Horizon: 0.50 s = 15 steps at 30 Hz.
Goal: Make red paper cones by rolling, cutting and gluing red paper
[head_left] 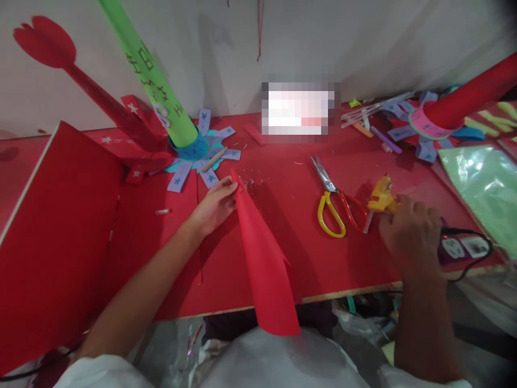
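Left hand [218,202] pinches the narrow tip of the rolled red paper [264,258]; its wide end hangs past the front edge of the red surface [177,291]. Right hand [412,229] appears closed on the yellow glue gun [380,196], fingers partly hidden. Advice: keep your pinch snug so the cone doesn't loosen, but don't crush the tip; support the free end, since only the tip is held. Keep the gun's nozzle clear of your fingers.

Around you: scissors [329,186] lie open between paper and gun, right in the way. Black cord [464,231] loops beside your right wrist; mind snags. Green tube [155,86] leans beyond your left hand.
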{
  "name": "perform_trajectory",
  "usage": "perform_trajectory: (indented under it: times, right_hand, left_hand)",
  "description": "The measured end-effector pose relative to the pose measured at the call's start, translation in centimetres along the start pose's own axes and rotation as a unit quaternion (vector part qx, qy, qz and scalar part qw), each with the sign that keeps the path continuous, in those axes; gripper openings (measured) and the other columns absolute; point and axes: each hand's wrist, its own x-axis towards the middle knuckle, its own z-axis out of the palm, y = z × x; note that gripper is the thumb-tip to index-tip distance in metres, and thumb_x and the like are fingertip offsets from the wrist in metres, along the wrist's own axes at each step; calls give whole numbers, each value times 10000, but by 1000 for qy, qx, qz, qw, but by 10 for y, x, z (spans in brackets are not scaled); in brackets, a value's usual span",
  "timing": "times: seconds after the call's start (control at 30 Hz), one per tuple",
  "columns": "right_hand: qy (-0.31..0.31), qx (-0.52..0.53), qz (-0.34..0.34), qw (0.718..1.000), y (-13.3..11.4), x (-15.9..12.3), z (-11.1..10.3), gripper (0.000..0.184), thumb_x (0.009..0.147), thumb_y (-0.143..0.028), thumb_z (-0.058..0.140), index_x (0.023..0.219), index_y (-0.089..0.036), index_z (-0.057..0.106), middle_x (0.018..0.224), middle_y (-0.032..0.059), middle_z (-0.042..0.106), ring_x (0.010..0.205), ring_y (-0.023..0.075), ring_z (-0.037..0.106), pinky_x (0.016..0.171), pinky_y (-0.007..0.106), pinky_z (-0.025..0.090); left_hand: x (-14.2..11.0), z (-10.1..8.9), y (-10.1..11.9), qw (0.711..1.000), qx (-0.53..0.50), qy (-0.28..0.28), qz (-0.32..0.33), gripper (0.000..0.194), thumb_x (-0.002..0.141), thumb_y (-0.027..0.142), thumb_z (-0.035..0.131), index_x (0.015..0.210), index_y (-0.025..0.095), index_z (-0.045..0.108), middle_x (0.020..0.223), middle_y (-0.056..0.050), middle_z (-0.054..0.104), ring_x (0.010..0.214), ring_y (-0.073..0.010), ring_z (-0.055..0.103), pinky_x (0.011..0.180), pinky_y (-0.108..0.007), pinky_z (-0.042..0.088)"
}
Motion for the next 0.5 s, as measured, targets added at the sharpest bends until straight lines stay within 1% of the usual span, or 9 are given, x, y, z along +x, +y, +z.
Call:
perform_trajectory:
  times: [0.07, 0.13, 0.2, 0.23, 0.27, 0.33, 0.4, 0.47, 0.5]
  right_hand:
    - [-3, 12, -9, 1000, -3, 0, -10, 470, 939, -277, 519, 1342, -102, 684, 1086, 325, 704, 1084, 453, 637, 801, 531, 439]
    - [29, 52, 25, 998, -9, 2, -26, 473, 953, -275, 497, 1367, -161, 693, 1174, 309, 713, 1167, 447, 640, 837, 552, 461]
    - [73, 148, 78, 983, -23, 6, -47, 417, 957, -304, 524, 1310, -192, 714, 1208, 282, 731, 1218, 444, 645, 890, 575, 488]
    - [69, 226, 85, 968, -35, 9, -57, 380, 963, -315, 540, 1289, -224, 714, 1182, 239, 753, 1155, 411, 685, 891, 556, 513]
    - [37, 318, 70, 945, -50, 13, -66, 347, 980, -331, 559, 1284, -255, 707, 1190, 199, 766, 1065, 361, 730, 882, 519, 543]
    - [-38, 470, 11, 882, -87, 21, -79, 262, 1011, -389, 572, 1189, -264, 718, 1115, 147, 786, 973, 303, 765, 864, 461, 580]
    - [-133, 541, -51, 829, -128, 29, -82, 265, 1008, -470, 612, 1144, -262, 707, 1093, 114, 791, 1019, 291, 768, 931, 458, 580]
    - [-230, 580, -94, 776, -167, 34, -77, 303, 988, -522, 651, 1136, -262, 701, 1193, 113, 779, 1120, 300, 755, 986, 472, 583]
    - [-283, 600, -103, 741, -183, 35, -73, 335, 967, -554, 686, 1131, -263, 702, 1209, 115, 779, 1162, 308, 746, 1008, 478, 587]
  left_hand:
    - [-1, 2, 1, 1000, 1, -2, 1, 276, 783, 317, 926, 957, 193, 752, 928, -15, 749, 800, -118, 703, 746, -217, 571]
    - [-1, 3, 1, 1000, 3, -8, 0, 287, 777, 328, 933, 942, 188, 744, 915, -14, 746, 787, -116, 694, 739, -218, 568]
    - [-1, 4, 2, 1000, 1, -14, -2, 294, 768, 334, 940, 922, 185, 738, 909, -12, 746, 772, -111, 685, 734, -216, 564]
    - [0, 4, 2, 1000, 0, -14, -3, 284, 772, 332, 936, 915, 187, 737, 912, -12, 748, 771, -110, 684, 736, -216, 562]
    - [1, 4, 3, 1000, -1, -13, -3, 265, 784, 326, 926, 914, 192, 738, 914, -12, 750, 774, -111, 685, 740, -217, 560]
    - [3, 6, 3, 1000, -3, -8, -1, 218, 809, 304, 901, 918, 202, 742, 912, -8, 750, 786, -115, 689, 751, -224, 555]
    - [7, 9, 4, 1000, -2, -5, -1, 203, 818, 294, 890, 922, 203, 741, 911, -5, 746, 799, -121, 691, 760, -232, 549]
    - [11, 14, 6, 1000, 2, -3, 4, 214, 811, 295, 891, 909, 195, 729, 911, -6, 742, 805, -125, 689, 772, -238, 544]
    - [13, 17, 8, 1000, 5, -2, 9, 219, 809, 297, 889, 904, 192, 722, 909, -6, 739, 803, -125, 685, 779, -241, 543]
